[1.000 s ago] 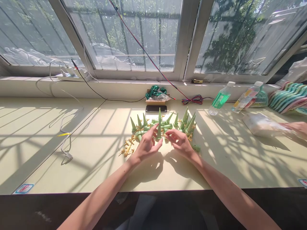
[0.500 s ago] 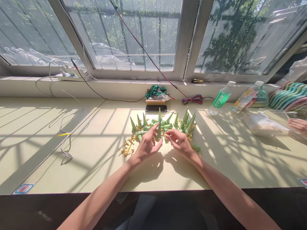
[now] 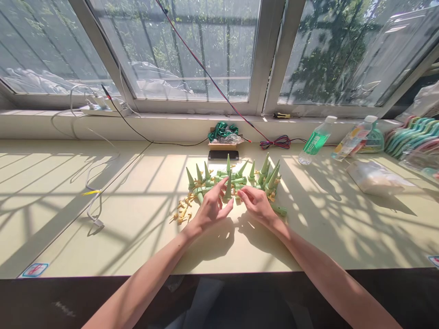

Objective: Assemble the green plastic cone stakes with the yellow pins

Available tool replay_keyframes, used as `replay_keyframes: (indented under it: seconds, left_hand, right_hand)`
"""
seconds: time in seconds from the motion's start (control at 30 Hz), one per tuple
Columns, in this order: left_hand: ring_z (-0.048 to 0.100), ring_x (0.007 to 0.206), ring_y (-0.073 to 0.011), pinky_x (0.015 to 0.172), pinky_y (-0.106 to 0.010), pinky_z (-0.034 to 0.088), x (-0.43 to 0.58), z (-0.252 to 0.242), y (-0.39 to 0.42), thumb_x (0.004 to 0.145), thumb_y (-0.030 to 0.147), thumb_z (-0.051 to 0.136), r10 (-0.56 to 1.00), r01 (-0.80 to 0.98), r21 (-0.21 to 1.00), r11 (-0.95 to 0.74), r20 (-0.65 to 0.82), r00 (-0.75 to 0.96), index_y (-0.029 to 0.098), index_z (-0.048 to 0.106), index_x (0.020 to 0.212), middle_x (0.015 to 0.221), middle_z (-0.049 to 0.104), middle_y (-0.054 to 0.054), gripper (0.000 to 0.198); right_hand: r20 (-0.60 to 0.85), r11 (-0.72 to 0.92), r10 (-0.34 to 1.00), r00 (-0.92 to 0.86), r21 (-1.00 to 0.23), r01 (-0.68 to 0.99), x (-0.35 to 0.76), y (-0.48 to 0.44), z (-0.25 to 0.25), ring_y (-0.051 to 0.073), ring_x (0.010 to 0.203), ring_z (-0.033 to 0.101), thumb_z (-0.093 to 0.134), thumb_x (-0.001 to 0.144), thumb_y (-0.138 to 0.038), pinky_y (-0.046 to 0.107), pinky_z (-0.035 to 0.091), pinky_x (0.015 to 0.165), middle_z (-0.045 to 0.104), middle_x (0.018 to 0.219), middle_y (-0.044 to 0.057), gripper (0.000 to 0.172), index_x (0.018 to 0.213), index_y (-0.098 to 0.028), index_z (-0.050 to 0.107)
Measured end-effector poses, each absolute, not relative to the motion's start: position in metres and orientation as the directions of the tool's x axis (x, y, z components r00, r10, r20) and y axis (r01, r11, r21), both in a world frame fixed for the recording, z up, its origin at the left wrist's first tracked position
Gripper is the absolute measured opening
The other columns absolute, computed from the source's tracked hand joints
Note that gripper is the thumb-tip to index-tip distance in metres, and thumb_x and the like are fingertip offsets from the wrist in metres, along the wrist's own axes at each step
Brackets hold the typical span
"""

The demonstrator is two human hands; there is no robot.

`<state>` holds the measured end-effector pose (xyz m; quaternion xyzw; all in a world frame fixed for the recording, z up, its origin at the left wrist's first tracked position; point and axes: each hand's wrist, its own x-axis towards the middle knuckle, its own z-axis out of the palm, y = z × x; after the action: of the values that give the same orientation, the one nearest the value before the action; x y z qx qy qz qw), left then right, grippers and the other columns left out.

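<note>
At the middle of the table, my left hand (image 3: 211, 205) is closed around the lower part of an upright green cone (image 3: 229, 186). My right hand (image 3: 256, 204) is just to its right, thumb and forefinger pinched on a small yellow peg (image 3: 237, 193) that the fingertips mostly cover. Behind both hands lies a cluster of green parts, with several green cones (image 3: 265, 168) standing up and green tubes (image 3: 236, 181) on their sides. Loose yellow pegs (image 3: 183, 211) are scattered left of my left hand.
A phone (image 3: 223, 155) and a small open box (image 3: 224, 142) with green material are behind the parts. Two bottles (image 3: 315, 142), a white packet (image 3: 375, 177) and pastel hangers (image 3: 414, 139) stand to the right. A white cable (image 3: 99, 205) runs along the left.
My right fingers have curled in more and shifted slightly right; my left hand and the cone barely move. At the right edge, another person's hand has left its spot by the white packet.
</note>
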<state>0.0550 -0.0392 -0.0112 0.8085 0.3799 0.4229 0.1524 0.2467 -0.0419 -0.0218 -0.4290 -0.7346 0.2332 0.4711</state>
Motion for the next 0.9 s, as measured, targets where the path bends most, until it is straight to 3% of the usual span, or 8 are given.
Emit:
replay_keyframes:
  seconds: [0.37, 0.7, 0.9]
  left_hand:
    - [0.061, 0.074, -0.0148, 0.058, -0.025, 0.055, 0.0548, -0.0109, -0.0391, 0.087, 0.025, 0.061, 0.762, 0.489, 0.589, -0.644, 0.549, 0.343, 0.016, 0.04, 0.146, 0.1, 0.062, -0.008, 0.063]
    - [0.061, 0.075, -0.0157, 0.059, -0.025, 0.055, 0.056, -0.0104, -0.0401, 0.086, 0.023, 0.06, 0.734, 0.488, 0.553, -0.675, 0.57, 0.368, 0.016, 0.04, 0.145, 0.093, 0.061, -0.005, 0.062]
    - [0.062, 0.075, -0.0157, 0.059, -0.025, 0.055, 0.056, -0.0099, -0.0404, 0.086, 0.022, 0.06, 0.733, 0.481, 0.557, -0.677, 0.564, 0.379, 0.016, 0.04, 0.145, 0.095, 0.063, -0.006, 0.063]
  right_hand:
    - [0.505, 0.539, 0.84, -0.197, -0.74, 0.402, 0.2475, -0.0447, -0.0172, 0.012, 0.057, 0.046, 0.049, 0.099, -0.041, 0.025, 0.035, 0.054, 0.056, 0.067, 0.0, 0.029, 0.082, -0.019, 0.059]
    - [0.497, 0.523, 0.849, -0.18, -0.739, 0.425, 0.2466, -0.0411, -0.0215, 0.01, 0.051, 0.033, 0.045, 0.1, -0.043, 0.025, 0.027, 0.051, 0.038, 0.056, -0.004, 0.043, 0.064, -0.02, 0.041]
    - [0.487, 0.52, 0.852, -0.194, -0.741, 0.425, 0.2466, -0.0415, -0.0226, 0.01, 0.05, 0.036, 0.043, 0.102, -0.042, 0.025, 0.028, 0.051, 0.045, 0.056, -0.003, 0.045, 0.064, -0.019, 0.046]
